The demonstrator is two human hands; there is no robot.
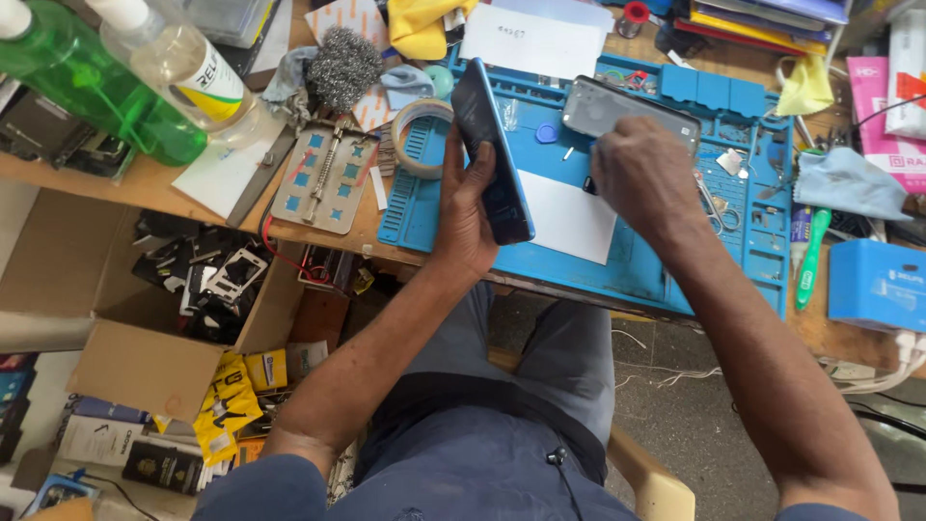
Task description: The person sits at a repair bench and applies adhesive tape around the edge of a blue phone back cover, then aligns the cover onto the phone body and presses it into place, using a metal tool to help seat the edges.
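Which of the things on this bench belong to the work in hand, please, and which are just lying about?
In hand:
left hand gripping a dark phone
right hand on a grey back cover
blue work mat
white sheet

Lying about:
green bottle
tape roll
steel wool
cardboard box

The phone [492, 154] in the left hand [463, 207] shows a glossy dark glass face. The back cover [627, 111] under the right hand [644, 178] is smooth, translucent grey plastic. The blue work mat [675, 260] looks matt and rubbery (moulded compartments along its upper edge). At upper left, 2 glossy clear plastic bottles [106, 77] stand near rough steel wool [344, 63].
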